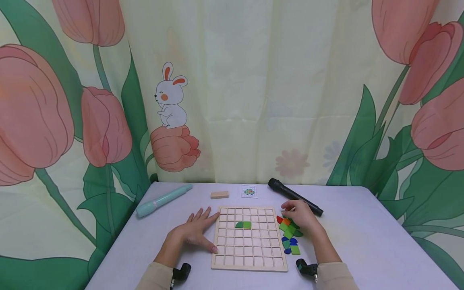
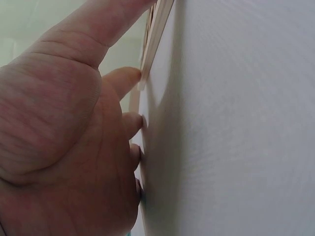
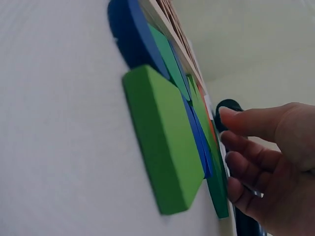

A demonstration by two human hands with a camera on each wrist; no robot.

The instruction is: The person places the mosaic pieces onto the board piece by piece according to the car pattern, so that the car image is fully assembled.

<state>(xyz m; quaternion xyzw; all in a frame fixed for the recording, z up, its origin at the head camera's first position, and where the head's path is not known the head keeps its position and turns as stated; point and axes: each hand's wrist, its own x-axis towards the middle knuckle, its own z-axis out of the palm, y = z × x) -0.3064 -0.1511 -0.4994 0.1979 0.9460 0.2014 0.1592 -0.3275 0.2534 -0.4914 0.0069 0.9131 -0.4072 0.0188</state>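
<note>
My left hand (image 1: 195,230) lies at the left side of a wooden grid board (image 1: 249,269), fingers spread, thumb on the frame's edge and index fingertip near its upper corner. In the left wrist view the thumb reaches over the board's rim (image 2: 156,37). On the grid sit a dark green quarter-circle tile (image 1: 239,225) and a light green square tile (image 1: 247,224), side by side. Over the far end of the loose tiles hovers my right hand (image 1: 299,213), loosely bent, with a gap between thumb and index finger and no tile showing there.
Loose tiles, among them a red tile (image 1: 279,219), an orange tile (image 1: 286,221) and a green square (image 3: 165,142), lie right of the board. Behind are a black microphone (image 1: 290,193), a pattern card (image 1: 249,191), a wooden block (image 1: 219,195) and a teal cylindrical object (image 1: 163,201).
</note>
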